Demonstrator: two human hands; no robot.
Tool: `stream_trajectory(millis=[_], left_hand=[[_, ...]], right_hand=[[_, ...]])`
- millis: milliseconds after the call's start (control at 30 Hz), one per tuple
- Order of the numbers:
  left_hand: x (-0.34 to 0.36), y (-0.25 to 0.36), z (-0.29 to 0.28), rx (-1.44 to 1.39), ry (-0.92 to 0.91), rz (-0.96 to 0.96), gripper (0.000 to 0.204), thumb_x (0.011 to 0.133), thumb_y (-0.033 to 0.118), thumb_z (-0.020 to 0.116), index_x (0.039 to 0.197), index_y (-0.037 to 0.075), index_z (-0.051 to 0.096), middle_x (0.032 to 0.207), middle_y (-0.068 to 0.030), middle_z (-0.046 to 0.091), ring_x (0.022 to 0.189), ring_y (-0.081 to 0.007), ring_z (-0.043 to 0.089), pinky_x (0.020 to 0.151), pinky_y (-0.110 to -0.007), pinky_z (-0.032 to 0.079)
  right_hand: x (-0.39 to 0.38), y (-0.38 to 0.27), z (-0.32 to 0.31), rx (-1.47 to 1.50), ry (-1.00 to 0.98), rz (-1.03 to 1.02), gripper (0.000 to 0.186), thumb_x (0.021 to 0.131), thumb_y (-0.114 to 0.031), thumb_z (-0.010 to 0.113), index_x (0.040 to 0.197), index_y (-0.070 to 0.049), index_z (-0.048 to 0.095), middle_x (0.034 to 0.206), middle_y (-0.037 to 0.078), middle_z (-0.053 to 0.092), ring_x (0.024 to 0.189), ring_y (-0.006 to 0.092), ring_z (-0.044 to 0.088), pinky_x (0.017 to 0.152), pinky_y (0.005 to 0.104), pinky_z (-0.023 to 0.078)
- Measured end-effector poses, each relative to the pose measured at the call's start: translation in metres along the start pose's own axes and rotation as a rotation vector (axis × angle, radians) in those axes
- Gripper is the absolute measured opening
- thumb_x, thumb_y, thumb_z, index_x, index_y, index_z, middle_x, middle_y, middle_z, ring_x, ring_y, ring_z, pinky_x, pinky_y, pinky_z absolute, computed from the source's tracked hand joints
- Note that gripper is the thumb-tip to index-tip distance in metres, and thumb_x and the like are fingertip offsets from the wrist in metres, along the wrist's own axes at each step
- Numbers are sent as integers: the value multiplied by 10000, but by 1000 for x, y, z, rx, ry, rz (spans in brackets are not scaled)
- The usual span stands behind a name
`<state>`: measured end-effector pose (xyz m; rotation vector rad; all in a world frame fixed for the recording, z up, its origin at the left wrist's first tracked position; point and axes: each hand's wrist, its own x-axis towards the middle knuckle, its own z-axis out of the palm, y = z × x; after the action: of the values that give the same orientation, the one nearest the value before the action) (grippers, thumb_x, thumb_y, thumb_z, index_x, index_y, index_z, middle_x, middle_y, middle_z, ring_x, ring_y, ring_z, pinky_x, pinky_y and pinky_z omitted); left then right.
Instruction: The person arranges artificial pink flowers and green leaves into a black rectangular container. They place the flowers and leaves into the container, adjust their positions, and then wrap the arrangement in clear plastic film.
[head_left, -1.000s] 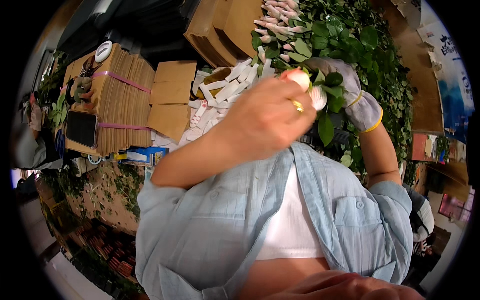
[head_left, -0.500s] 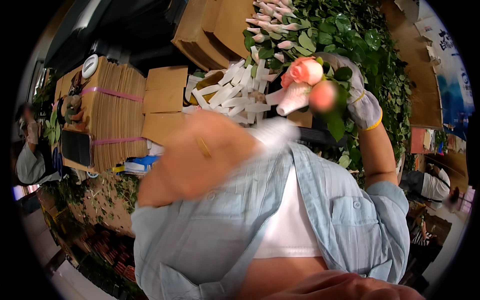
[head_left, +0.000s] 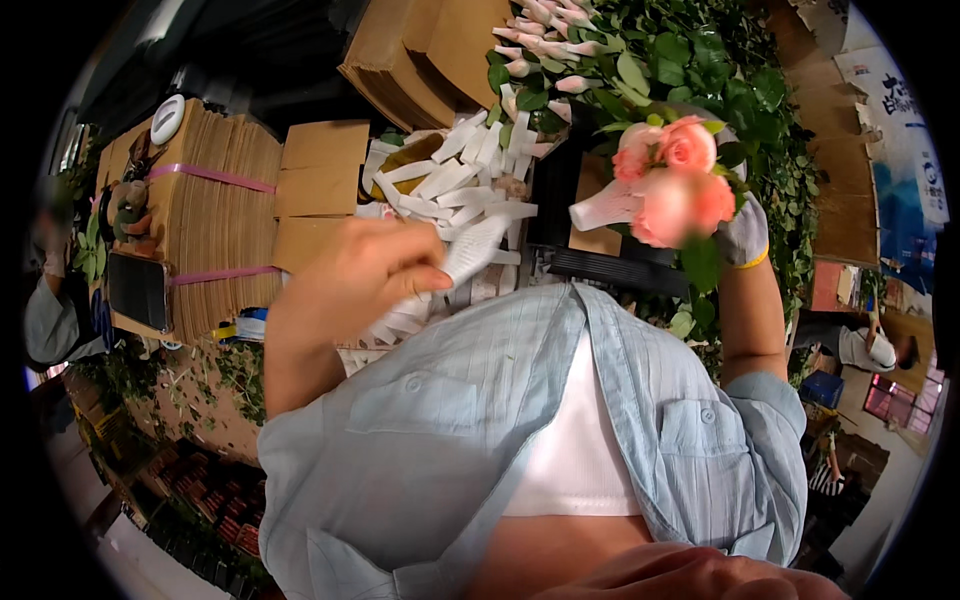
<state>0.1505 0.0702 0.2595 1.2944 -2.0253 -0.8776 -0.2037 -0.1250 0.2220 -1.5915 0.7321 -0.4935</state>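
Observation:
My left hand [head_left: 368, 265], bare, pinches a white foam-net flower sleeve [head_left: 474, 248] between thumb and fingers, beside a pile of similar white sleeves [head_left: 448, 182]. To the right, my right hand [head_left: 744, 232], in a pale glove with a yellow cuff, is wrapped round a bunch of pink roses [head_left: 690, 147]. Its fingers are mostly hidden behind the blooms and leaves. One flower in the bunch wears a white net sleeve [head_left: 603, 206] pointing left; several others are uncovered, and one of these is blurred.
Bundled flat cardboard [head_left: 215, 210] with pink straps stands at left, a phone-like black slab [head_left: 140, 292] against it. More cardboard [head_left: 425, 60] lies at the back. Sleeved roses [head_left: 545, 45] and thick foliage [head_left: 770, 150] fill the far right. Other people work at both sides.
My left hand has drawn away leftward from in front of my chest, carrying the sleeve toward the pile. The roses in my right hand have shifted slightly and turned, showing more uncovered blooms.

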Motion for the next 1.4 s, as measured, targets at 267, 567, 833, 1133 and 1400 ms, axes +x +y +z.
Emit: stream_trajectory(millis=[267,567,833,1133,1400], left_hand=[[44,31,50,-637,221,268,135,791,1,722,862,11,607,769,-56,655,704,-113,622,642,-238,475],[117,-43,135,-36,-97,265,199,827,247,672,912,75,722,916,-146,678,885,-357,627,791,-427,506],[141,-97,216,42,-70,490,455,716,220,776,1150,144,662,1258,-54,604,1229,-288,465,1041,-378,401],[127,-92,201,1,-187,307,315,733,236,803,1032,164,738,1263,-140,565,1219,-359,427,1043,-415,389],[132,-91,200,-243,-275,181,319,754,271,791,1062,200,743,1248,-93,582,1225,-301,429,1064,-424,324]], right_hand=[[-21,-47,-17,-226,168,-1,403,922,-190,551,1264,20,525,1174,153,620,997,227,630,893,347,517],[-104,-179,-57,-268,449,-137,448,965,-309,478,1286,1,503,1183,167,617,985,239,625,860,373,520],[-108,-16,-4,-1436,308,597,450,812,-159,666,1258,-156,609,1259,184,605,1150,332,584,959,369,492],[-62,-5,52,-1264,-82,459,263,781,-259,668,960,-66,657,861,156,681,781,348,665,706,434,531],[-65,20,26,-1004,-104,94,194,745,-151,650,903,-40,642,908,129,619,882,338,620,753,421,504]])
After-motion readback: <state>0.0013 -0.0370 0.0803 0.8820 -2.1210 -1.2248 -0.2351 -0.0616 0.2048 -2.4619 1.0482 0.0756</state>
